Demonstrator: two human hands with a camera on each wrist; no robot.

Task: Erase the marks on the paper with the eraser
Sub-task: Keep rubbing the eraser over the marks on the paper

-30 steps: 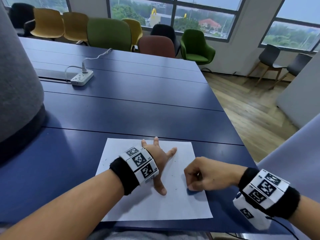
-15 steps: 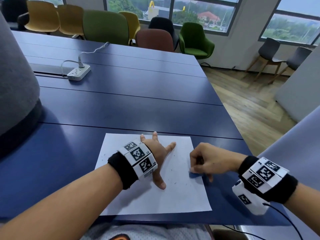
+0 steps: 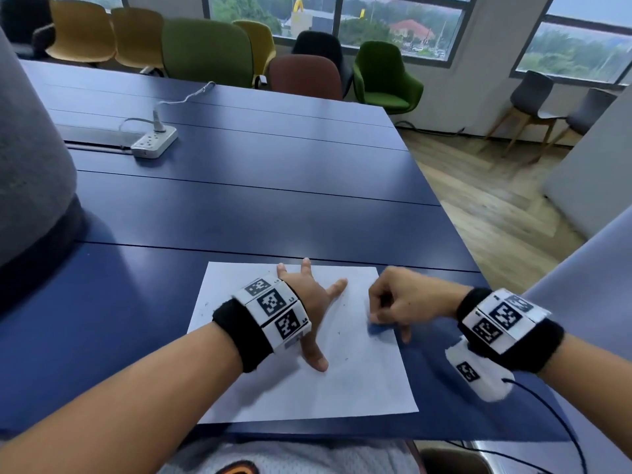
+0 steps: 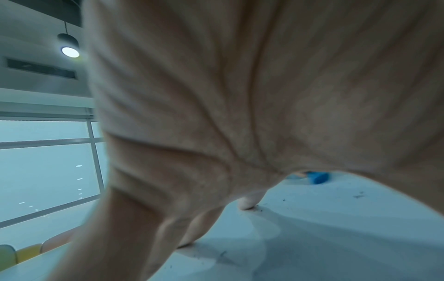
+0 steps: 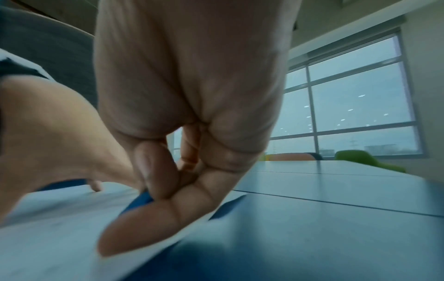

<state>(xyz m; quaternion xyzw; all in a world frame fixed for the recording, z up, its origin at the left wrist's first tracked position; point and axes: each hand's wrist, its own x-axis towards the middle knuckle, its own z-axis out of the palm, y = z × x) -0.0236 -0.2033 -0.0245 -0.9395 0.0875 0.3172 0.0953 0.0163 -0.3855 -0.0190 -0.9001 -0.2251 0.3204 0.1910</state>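
Left hand (image 3: 313, 304) is spread flat on the paper (image 3: 359, 388) so it won't slide on the table (image 3: 239, 200), while the right hand (image 3: 407, 301) pinches the blue eraser (image 3: 378, 327) down near the sheet's right edge, probably scrubbing the marks there.

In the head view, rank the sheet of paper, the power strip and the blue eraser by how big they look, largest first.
1. Sheet of paper, clearly largest.
2. Power strip, though it lies farther from the camera, so it looks smaller.
3. Blue eraser, smallest, but the right hand covers most of it.
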